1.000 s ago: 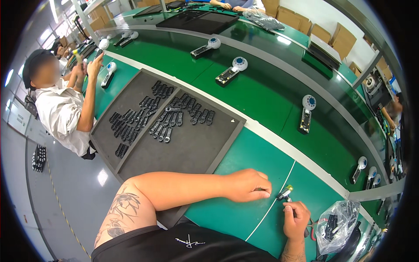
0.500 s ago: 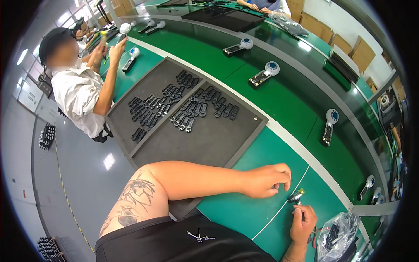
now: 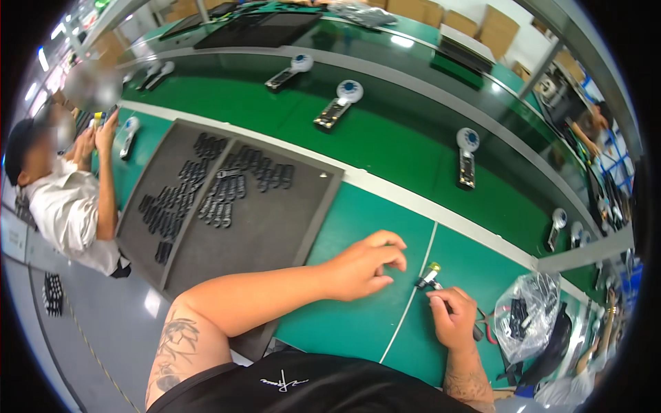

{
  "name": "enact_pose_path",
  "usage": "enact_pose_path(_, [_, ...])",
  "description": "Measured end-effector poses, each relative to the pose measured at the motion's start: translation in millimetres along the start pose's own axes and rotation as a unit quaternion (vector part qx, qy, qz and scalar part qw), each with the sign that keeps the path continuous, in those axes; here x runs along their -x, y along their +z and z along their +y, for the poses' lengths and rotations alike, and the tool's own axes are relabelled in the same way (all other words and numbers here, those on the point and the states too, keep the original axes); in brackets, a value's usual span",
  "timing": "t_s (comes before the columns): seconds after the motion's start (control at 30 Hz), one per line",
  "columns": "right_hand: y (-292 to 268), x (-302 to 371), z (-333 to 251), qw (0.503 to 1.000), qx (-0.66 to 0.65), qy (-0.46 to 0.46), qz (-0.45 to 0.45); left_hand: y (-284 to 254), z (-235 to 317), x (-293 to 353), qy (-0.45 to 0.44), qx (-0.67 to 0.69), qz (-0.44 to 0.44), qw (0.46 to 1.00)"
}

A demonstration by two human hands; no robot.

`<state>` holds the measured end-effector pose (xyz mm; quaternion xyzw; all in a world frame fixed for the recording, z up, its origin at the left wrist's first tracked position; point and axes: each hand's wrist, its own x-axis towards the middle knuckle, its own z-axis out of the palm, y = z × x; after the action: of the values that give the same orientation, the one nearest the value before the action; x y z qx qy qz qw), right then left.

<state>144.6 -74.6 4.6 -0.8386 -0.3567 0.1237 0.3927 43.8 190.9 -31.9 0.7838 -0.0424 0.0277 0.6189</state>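
Note:
My left hand (image 3: 368, 265) hovers over the green tabletop, empty, its fingers curved and apart. To its right, my right hand (image 3: 454, 315) is closed around the handle of a small mallet (image 3: 428, 277) with a yellow-green face and a dark and silver head. That head lies close to a white line across the table, just beyond my fingers. Most of the handle is hidden in my grip. Left of my forearm sits a grey divided tray (image 3: 265, 241) holding many black elongated parts (image 3: 219, 210) in rows.
Beyond the table runs a green belt (image 3: 392, 148) carrying handheld devices with round white heads and bare circuit boards (image 3: 467, 168). At right lie a clear plastic bag (image 3: 529, 313) with black parts and red-handled pliers (image 3: 490, 332). A co-worker in a white shirt (image 3: 72, 213) stands at left.
My view has swung to the right, so the tray and belt sit further left in the picture. My left fingers have spread a little. The mallet remains in my right hand.

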Motion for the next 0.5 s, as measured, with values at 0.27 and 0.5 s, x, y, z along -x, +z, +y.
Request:
enact_pose_path(0.27, [-3,3,6,0.999,-0.034,-0.003,-0.001,7,-9,-3,0.026,-0.011,0.014,1.0])
enact_pose_path(0.5, [-5,4,13,1.0,-0.028,0.004,-0.012,13,-8,-6,-0.02,0.041,0.0,0.999])
